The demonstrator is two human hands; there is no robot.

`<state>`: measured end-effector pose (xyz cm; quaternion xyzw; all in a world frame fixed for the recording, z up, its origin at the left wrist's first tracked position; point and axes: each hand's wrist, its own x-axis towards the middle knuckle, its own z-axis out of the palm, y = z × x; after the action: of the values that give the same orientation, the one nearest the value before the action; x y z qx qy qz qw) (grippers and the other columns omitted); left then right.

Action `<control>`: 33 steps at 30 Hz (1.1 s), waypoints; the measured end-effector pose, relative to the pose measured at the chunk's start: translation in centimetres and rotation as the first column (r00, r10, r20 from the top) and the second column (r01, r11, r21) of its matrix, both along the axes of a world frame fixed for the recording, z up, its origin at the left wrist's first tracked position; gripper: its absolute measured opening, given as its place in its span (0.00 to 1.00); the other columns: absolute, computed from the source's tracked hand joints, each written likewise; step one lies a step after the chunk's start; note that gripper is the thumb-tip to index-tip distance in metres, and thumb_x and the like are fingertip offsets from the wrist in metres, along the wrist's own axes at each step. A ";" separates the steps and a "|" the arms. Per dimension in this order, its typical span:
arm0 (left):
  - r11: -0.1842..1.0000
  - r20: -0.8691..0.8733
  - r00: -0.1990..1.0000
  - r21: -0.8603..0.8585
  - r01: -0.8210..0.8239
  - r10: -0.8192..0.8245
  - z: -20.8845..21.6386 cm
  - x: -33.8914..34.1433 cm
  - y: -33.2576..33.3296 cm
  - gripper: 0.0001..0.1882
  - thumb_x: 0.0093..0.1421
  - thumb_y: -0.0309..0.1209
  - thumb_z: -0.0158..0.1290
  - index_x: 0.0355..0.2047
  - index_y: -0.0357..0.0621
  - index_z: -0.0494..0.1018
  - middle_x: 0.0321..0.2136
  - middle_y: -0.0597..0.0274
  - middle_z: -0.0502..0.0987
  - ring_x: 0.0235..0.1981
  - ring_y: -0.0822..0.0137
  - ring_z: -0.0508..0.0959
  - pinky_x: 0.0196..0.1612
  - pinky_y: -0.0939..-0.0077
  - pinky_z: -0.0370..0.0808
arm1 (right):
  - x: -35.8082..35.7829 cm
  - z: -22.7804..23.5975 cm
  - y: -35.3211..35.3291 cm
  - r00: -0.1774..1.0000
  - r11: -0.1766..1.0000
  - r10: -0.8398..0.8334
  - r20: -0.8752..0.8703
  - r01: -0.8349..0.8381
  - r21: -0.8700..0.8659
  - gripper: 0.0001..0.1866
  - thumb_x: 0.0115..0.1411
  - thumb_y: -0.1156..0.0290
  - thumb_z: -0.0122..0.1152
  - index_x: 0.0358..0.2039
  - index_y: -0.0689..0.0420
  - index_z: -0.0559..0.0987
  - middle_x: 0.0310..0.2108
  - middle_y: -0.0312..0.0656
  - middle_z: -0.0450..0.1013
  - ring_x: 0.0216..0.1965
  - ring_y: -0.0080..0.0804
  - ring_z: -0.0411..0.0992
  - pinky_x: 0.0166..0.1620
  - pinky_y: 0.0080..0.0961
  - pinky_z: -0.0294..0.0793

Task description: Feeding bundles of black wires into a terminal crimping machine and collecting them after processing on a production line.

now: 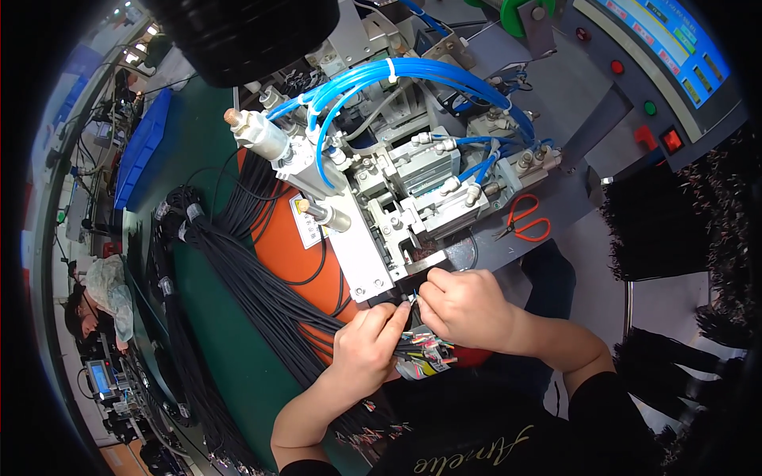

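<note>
Just in front of the pneumatic machine (pixel 357 258), both my hands meet at the stripped end of a black cable, where thin light wires (pixel 412 299) show between the fingertips. My left hand (pixel 368 345) is closed, pinching the cable, which is mostly hidden by the fingers. Fingers bent, my right hand (pixel 468 311) pinches the thin wires beside it. Below the hands, a bunch of stripped cable ends (pixel 425 349) with coloured wires lies near my lap. A long bundle of black cables (pixel 262 278) runs from the left toward my left wrist.
Red-handled snips (pixel 529 220) lie right of the machine. Blue air hoses (pixel 413 70) arch over it. A control panel with a screen (pixel 675 47) stands at the upper right. Black cable bunches (pixel 659 230) hang at the right. A blue tray (pixel 144 151) and another person (pixel 103 297) are at the left.
</note>
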<state>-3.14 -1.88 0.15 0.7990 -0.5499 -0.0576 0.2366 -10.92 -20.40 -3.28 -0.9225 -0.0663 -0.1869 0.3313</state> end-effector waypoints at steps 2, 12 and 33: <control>1.000 0.114 0.993 -0.013 0.028 -0.026 -0.2 -0.1 0.1 0.28 0.38 0.20 0.58 0.45 0.33 0.73 0.32 0.56 0.74 0.30 0.56 0.77 0.32 0.67 0.75 | -0.1 -0.3 -0.1 0.999 1.000 0.001 -0.036 -0.002 -0.022 0.06 0.52 0.73 0.60 0.22 0.60 0.74 0.21 0.41 0.64 0.18 0.40 0.70 0.22 0.34 0.70; 1.000 0.099 0.995 0.015 0.024 -0.026 -0.3 -0.2 0.2 0.30 0.41 0.22 0.54 0.51 0.33 0.72 0.30 0.57 0.69 0.29 0.61 0.73 0.29 0.71 0.73 | -0.2 -1.4 0.0 0.999 0.999 0.047 -0.027 -0.047 -0.004 0.05 0.52 0.74 0.61 0.27 0.60 0.74 0.24 0.42 0.66 0.21 0.39 0.72 0.23 0.34 0.71; 0.978 0.169 0.982 0.203 0.043 -0.078 0.8 -0.5 -0.5 0.25 0.48 0.24 0.52 0.49 0.33 0.72 0.29 0.59 0.67 0.29 0.63 0.73 0.30 0.72 0.74 | 0.5 -0.9 -0.5 0.998 0.997 0.054 -0.038 -0.052 0.053 0.03 0.50 0.73 0.63 0.25 0.58 0.78 0.24 0.40 0.72 0.22 0.40 0.74 0.23 0.33 0.72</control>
<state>-3.64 -2.41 0.98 0.8034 -0.5842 -0.0482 0.1043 -10.39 -20.93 -4.23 -0.9150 -0.0793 -0.1616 0.3610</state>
